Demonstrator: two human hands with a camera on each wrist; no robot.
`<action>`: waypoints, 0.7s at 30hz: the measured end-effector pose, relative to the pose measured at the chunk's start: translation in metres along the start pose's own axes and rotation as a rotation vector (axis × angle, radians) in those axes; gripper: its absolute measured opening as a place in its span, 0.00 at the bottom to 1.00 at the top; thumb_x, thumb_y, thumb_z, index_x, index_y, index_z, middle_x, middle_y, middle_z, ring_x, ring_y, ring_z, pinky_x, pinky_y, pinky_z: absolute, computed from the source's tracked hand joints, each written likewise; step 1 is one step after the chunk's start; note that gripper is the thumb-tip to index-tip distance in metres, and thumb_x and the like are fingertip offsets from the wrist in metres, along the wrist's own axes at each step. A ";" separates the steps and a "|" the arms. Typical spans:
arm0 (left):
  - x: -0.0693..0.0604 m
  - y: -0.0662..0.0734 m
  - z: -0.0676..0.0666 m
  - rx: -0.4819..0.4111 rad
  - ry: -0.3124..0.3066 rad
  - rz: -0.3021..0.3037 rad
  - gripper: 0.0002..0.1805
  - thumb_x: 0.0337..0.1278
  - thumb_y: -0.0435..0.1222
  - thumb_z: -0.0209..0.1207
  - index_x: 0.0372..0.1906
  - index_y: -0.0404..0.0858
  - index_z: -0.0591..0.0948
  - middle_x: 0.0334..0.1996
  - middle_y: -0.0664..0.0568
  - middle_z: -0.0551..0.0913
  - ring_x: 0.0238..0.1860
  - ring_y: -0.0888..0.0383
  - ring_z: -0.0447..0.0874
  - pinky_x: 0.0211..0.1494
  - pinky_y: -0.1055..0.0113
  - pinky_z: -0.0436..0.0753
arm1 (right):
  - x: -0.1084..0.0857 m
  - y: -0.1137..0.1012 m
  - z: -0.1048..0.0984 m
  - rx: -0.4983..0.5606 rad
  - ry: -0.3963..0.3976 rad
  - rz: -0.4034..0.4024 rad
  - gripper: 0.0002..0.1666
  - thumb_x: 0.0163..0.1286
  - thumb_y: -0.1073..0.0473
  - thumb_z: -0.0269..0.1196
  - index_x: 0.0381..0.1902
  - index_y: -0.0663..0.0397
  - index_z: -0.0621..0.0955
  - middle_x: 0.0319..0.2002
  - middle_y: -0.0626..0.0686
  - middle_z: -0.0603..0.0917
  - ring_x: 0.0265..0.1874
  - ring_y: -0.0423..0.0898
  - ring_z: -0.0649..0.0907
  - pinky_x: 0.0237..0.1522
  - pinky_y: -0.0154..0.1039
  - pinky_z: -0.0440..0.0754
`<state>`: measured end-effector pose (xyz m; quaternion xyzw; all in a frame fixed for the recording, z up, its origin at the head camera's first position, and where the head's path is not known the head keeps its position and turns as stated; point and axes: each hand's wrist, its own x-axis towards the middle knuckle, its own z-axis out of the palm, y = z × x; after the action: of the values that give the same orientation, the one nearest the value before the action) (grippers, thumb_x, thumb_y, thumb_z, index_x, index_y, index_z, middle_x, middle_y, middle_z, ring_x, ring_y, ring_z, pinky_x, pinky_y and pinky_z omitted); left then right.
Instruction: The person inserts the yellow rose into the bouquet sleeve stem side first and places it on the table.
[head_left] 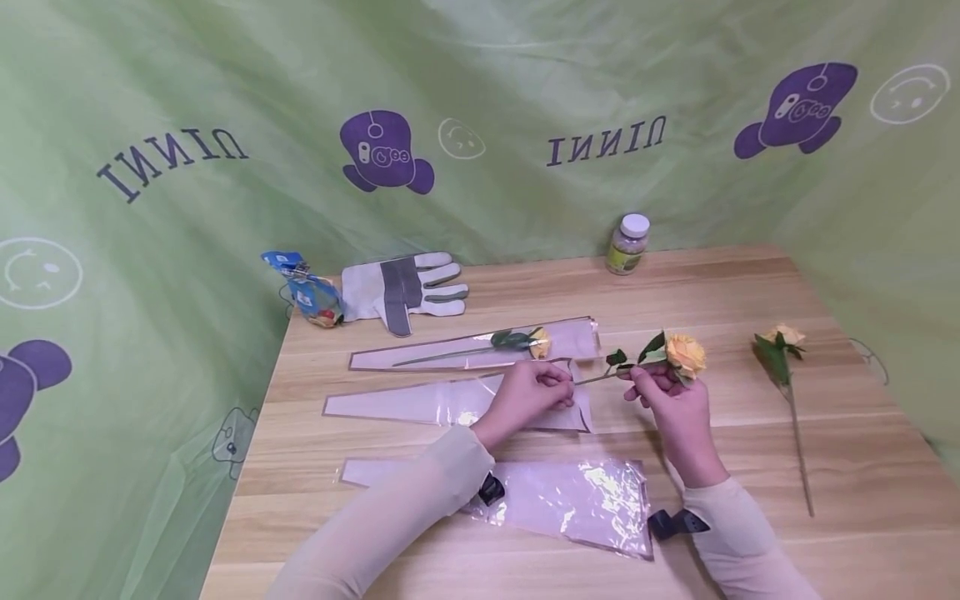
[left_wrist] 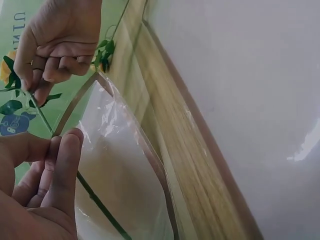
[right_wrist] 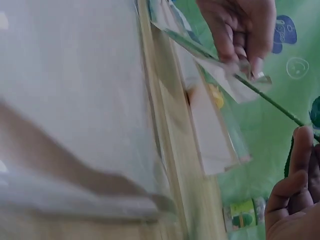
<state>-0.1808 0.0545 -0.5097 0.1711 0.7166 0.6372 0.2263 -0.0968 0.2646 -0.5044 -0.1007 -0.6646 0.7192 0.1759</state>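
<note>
A yellow rose (head_left: 686, 357) lies across between both hands, its bloom to the right. My right hand (head_left: 678, 417) pinches its stem just below the bloom, among the leaves. My left hand (head_left: 528, 396) pinches the mouth edge of the middle clear flower sleeve (head_left: 405, 404), where the green stem (left_wrist: 100, 204) passes the fingertips. In the left wrist view the lower stem runs down within the sleeve. Whether the left fingers also grip the stem is hard to tell. Behind, another sleeve (head_left: 577, 337) has a yellow rose (head_left: 540, 342) in it.
A wide clear sleeve (head_left: 570, 500) lies in front, under the left forearm. To the right lies a loose pale rose (head_left: 786, 337). Along the back are a work glove (head_left: 367, 287), a blue snack bag (head_left: 315, 296) and a white-capped jar (head_left: 627, 246).
</note>
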 end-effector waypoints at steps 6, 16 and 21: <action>-0.001 0.005 0.003 -0.054 0.008 0.001 0.04 0.60 0.25 0.65 0.39 0.28 0.86 0.27 0.48 0.88 0.30 0.56 0.89 0.38 0.64 0.89 | -0.009 0.000 0.010 -0.072 -0.043 0.049 0.17 0.70 0.64 0.68 0.50 0.67 0.76 0.39 0.59 0.88 0.25 0.49 0.86 0.35 0.38 0.82; -0.003 0.005 0.003 -0.093 0.035 -0.019 0.03 0.60 0.26 0.66 0.38 0.30 0.86 0.28 0.48 0.88 0.31 0.54 0.90 0.38 0.63 0.89 | -0.005 0.001 -0.003 0.083 -0.183 0.013 0.16 0.76 0.63 0.61 0.54 0.71 0.76 0.41 0.62 0.89 0.18 0.48 0.83 0.31 0.38 0.87; -0.004 0.003 0.004 -0.151 0.051 -0.024 0.04 0.59 0.25 0.67 0.38 0.29 0.85 0.29 0.45 0.88 0.30 0.53 0.90 0.38 0.62 0.89 | -0.002 0.001 -0.008 -0.011 -0.213 -0.031 0.15 0.74 0.66 0.62 0.51 0.75 0.77 0.40 0.63 0.89 0.20 0.51 0.85 0.43 0.42 0.87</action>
<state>-0.1752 0.0556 -0.5063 0.1290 0.6741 0.6907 0.2278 -0.0924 0.2709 -0.5067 -0.0142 -0.6850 0.7193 0.1148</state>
